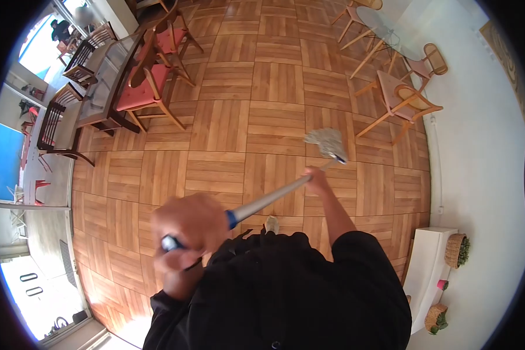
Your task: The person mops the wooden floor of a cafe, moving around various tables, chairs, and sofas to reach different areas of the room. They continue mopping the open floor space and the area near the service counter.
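A string mop with a grey-white head (325,142) rests on the wood-patterned floor ahead of me, slightly right of centre. Its pale grey pole (268,201) slants from there back toward my chest. Close to the camera, my left hand (191,229) is wrapped round the blue-banded top end of the pole, its outline a little smeared. Lower on the same pole, my right hand (316,179) is closed around the shaft with the arm stretched out. One shoe (272,224) shows below the pole.
Chairs with red cushions (147,88) stand along a dark-framed table (112,79) at left. Wooden chairs (399,102) surround a round glass table (379,22) at upper right. A white cabinet (429,256) with baskets of plants (457,251) lines the right wall. Glass doors are left.
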`<state>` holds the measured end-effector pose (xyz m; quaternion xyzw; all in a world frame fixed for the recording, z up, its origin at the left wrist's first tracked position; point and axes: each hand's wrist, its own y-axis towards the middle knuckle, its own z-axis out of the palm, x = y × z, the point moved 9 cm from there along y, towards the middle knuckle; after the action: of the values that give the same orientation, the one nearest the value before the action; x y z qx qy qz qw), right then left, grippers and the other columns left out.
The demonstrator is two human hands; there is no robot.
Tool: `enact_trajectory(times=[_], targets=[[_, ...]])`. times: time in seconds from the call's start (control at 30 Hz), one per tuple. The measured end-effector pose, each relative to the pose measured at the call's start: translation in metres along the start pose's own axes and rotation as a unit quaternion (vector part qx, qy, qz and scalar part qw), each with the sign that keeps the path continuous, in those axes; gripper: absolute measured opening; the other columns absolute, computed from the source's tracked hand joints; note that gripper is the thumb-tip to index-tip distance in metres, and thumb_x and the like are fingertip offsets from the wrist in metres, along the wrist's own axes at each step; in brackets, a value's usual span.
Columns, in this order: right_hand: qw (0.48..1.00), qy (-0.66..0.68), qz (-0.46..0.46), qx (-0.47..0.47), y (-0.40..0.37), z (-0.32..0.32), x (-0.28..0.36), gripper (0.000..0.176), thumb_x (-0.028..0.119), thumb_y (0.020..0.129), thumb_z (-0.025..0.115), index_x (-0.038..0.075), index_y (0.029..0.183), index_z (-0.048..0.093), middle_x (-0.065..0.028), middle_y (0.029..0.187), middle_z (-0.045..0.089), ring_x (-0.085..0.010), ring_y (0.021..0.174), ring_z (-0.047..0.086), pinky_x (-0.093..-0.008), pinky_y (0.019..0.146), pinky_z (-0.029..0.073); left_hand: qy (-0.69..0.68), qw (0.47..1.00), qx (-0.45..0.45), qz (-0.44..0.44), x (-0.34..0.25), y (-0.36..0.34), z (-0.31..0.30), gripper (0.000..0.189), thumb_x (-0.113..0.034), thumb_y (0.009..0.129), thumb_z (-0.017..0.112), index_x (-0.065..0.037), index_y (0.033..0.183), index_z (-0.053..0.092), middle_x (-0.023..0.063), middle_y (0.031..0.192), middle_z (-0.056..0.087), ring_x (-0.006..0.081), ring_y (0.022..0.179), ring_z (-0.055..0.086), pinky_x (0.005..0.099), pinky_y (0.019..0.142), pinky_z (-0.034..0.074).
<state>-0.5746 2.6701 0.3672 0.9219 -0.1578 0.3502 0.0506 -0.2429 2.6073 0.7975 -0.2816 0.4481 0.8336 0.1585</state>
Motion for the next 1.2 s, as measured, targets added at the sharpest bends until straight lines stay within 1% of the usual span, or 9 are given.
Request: enact_trajectory(times=[0.17, 0.3, 0.53, 0.83, 0.87, 0.93, 1.0, 1.03, 1.2], targets=[[0.997, -0.049, 0.032, -0.050, -0.037, 0.009, -0.035, 0.013, 0.009, 0.068, 0.070, 0.007, 0.067, 0.057, -0.0142, 0.070, 0.061, -0.0364, 0.071, 0.062, -0.0462, 0.061, 0.047, 0.010, 0.993, -0.090, -0.075, 0.026, -0.046, -0.046, 0.026, -0.014, 0.075, 0.061, -0.007, 0.055, 0.045, 0.0070, 0.049, 0.051, 0.0207, 0.041, 0.049, 0.0353, 0.046, 0.038], [0.998, -0.040, 0.053, -0.003, -0.043, 0.072, 0.012, 0.015, 0.007, 0.067, 0.069, 0.007, 0.064, 0.054, -0.0136, 0.067, 0.058, -0.0366, 0.069, 0.060, -0.0465, 0.059, 0.046, 0.023, 0.986, -0.146, -0.070, -0.034, -0.089, -0.093, 0.026, -0.012, 0.076, 0.060, -0.006, 0.056, 0.045, 0.0077, 0.049, 0.051, 0.0208, 0.042, 0.049, 0.0363, 0.048, 0.041], [0.994, -0.015, -0.112, -0.001, -0.005, 0.185, 0.225, 0.024, 0.011, 0.067, 0.071, 0.006, 0.061, 0.048, -0.0136, 0.060, 0.053, -0.0347, 0.059, 0.056, -0.0438, 0.052, 0.040, 0.166, 0.975, -0.150, 0.008, -0.220, -0.142, -0.132, 0.029, -0.013, 0.080, 0.059, -0.009, 0.056, 0.044, 0.0052, 0.047, 0.051, 0.0196, 0.038, 0.052, 0.0357, 0.045, 0.048], [0.933, 0.126, -0.271, 0.201, -0.067, 0.354, 0.512, 0.018, 0.014, 0.064, 0.071, 0.009, 0.062, 0.054, -0.0105, 0.062, 0.058, -0.0336, 0.066, 0.060, -0.0473, 0.061, 0.044, 0.447, 0.855, -0.190, 0.182, -0.461, -0.237, -0.037, 0.033, -0.029, 0.083, 0.057, -0.016, 0.058, 0.040, -0.0036, 0.043, 0.044, 0.0086, 0.033, 0.041, 0.0234, 0.042, 0.038], [0.916, 0.143, -0.301, 0.222, -0.078, 0.365, 0.537, 0.016, 0.013, 0.064, 0.070, 0.009, 0.063, 0.055, -0.0107, 0.064, 0.059, -0.0341, 0.067, 0.061, -0.0483, 0.063, 0.045, 0.447, 0.860, -0.188, 0.158, -0.469, -0.242, -0.022, 0.033, -0.034, 0.073, 0.057, -0.017, 0.052, 0.038, -0.0055, 0.042, 0.039, 0.0083, 0.035, 0.038, 0.0240, 0.048, 0.031], [0.886, 0.161, -0.354, 0.254, -0.099, 0.388, 0.576, 0.013, 0.013, 0.066, 0.069, 0.009, 0.066, 0.056, -0.0113, 0.066, 0.060, -0.0354, 0.068, 0.061, -0.0487, 0.066, 0.046, 0.478, 0.848, -0.156, 0.166, -0.469, -0.233, 0.011, 0.035, -0.031, 0.088, 0.052, -0.019, 0.055, 0.050, -0.0070, 0.050, 0.052, 0.0076, 0.038, 0.047, 0.0229, 0.041, 0.038], [0.856, 0.170, -0.397, 0.285, -0.118, 0.415, 0.608, 0.010, 0.014, 0.067, 0.067, 0.009, 0.069, 0.058, -0.0119, 0.068, 0.062, -0.0361, 0.071, 0.062, -0.0485, 0.069, 0.047, 0.539, 0.745, -0.289, 0.267, -0.483, -0.253, 0.035, 0.038, -0.031, 0.086, 0.054, -0.019, 0.050, 0.049, -0.0065, 0.043, 0.048, 0.0066, 0.034, 0.046, 0.0221, 0.038, 0.035], [0.844, 0.169, -0.410, 0.302, -0.128, 0.429, 0.618, 0.009, 0.015, 0.069, 0.066, 0.009, 0.071, 0.059, -0.0122, 0.069, 0.062, -0.0361, 0.074, 0.063, -0.0481, 0.071, 0.048, 0.558, 0.757, -0.272, 0.205, -0.489, -0.263, 0.042, 0.039, -0.033, 0.085, 0.055, -0.019, 0.049, 0.050, -0.0076, 0.038, 0.043, 0.0066, 0.031, 0.043, 0.0216, 0.036, 0.032], [0.793, 0.078, -0.409, 0.445, -0.180, 0.440, 0.624, 0.012, 0.021, 0.076, 0.064, 0.009, 0.077, 0.062, -0.0123, 0.079, 0.066, -0.0337, 0.087, 0.066, -0.0467, 0.077, 0.049, 0.501, 0.753, -0.300, 0.303, -0.491, -0.296, 0.075, 0.043, -0.031, 0.089, 0.049, -0.021, 0.048, 0.040, -0.0086, 0.038, 0.042, 0.0077, 0.030, 0.037, 0.0231, 0.034, 0.030]])
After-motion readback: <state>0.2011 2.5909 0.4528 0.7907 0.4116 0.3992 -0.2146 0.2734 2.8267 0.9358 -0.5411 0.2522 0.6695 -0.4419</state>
